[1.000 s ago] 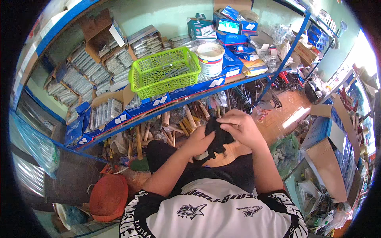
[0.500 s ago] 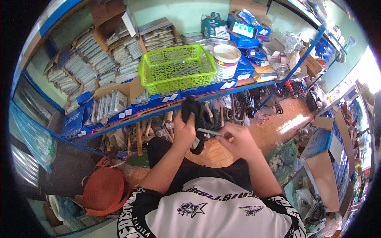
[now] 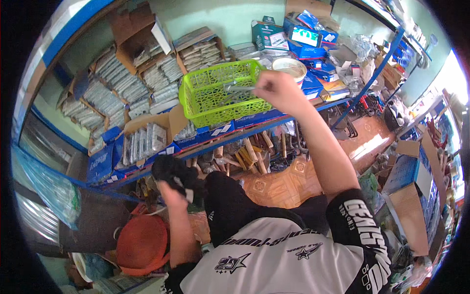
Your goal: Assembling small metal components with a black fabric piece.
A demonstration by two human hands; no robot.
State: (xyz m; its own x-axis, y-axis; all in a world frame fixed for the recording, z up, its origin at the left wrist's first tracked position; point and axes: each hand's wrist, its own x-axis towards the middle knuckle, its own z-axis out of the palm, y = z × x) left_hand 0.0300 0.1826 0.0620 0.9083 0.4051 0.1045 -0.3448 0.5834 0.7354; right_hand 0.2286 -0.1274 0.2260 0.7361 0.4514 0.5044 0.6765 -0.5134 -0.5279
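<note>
My right hand [image 3: 279, 89] is raised over the far rim of the shelf, its fingers pinched on the end of a slim grey metal wrench [image 3: 241, 88]. The wrench lies level over the bright green plastic basket [image 3: 199, 117], pointing left. A few more grey metal pieces [image 3: 227, 100] lie inside the basket, too small to name. Low on the left, my left hand [image 3: 172, 195] is closed round a bunched black cloth [image 3: 175, 171] with a pale patch. That hand is blurred, and the cloth covers part of its fingers.
Behind my right hand stands a white bucket [image 3: 290, 67], partly covered. A lit phone [image 3: 305, 36] leans on blue boxes. Packed cartons [image 3: 147, 139] line the shelf's left. Wooden handles [image 3: 252, 152] stick up below the blue shelf edge. A red tub [image 3: 142, 242] sits lower left.
My right hand has carried the wrench away from the cloth, up and over the basket. My left hand has moved down and left with the cloth.
</note>
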